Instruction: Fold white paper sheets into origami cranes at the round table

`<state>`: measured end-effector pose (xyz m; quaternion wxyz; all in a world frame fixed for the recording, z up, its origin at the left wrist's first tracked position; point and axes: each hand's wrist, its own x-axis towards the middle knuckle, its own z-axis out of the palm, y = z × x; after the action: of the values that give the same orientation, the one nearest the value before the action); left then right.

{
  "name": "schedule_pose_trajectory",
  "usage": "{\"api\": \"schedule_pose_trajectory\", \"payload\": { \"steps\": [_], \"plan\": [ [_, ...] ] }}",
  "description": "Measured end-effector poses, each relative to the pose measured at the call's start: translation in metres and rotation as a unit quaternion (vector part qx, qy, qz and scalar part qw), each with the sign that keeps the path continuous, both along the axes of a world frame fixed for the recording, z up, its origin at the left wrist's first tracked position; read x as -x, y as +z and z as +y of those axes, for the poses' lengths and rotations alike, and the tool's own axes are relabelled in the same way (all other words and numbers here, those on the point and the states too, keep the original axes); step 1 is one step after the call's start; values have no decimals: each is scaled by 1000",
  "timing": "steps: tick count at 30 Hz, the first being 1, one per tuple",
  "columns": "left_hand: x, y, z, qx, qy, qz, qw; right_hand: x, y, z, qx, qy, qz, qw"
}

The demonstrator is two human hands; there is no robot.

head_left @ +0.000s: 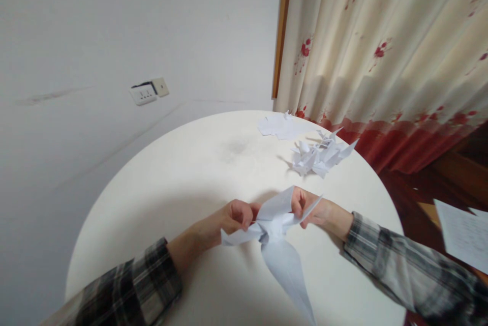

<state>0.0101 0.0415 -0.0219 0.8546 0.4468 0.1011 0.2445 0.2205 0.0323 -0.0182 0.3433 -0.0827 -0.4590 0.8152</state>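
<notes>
I hold a folded white paper figure (276,234) with long pointed flaps over a round cream table (183,178). My left hand (234,216) is closed, pinching the figure's left side near its middle. My right hand (308,209) is closed on an upper flap on the right. One long point hangs down toward me. Both forearms wear plaid sleeves.
A heap of several folded white paper figures (320,155) lies on the table's far right. Behind it lie flat white paper pieces (278,125). A floral curtain (381,46) hangs at right, a wall socket (147,93) at left. A printed sheet (463,234) lies off the table, right.
</notes>
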Motion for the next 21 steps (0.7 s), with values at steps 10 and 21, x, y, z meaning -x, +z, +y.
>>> {"api": "schedule_pose_trajectory", "payload": {
  "steps": [10,21],
  "plan": [
    [-1,6,-1,-6,3,10,1000,-1,-2,2,6,5,-2,1000],
    [-1,6,-1,-5,7,12,1000,-1,-4,3,5,3,-8,1000]
  ]
}}
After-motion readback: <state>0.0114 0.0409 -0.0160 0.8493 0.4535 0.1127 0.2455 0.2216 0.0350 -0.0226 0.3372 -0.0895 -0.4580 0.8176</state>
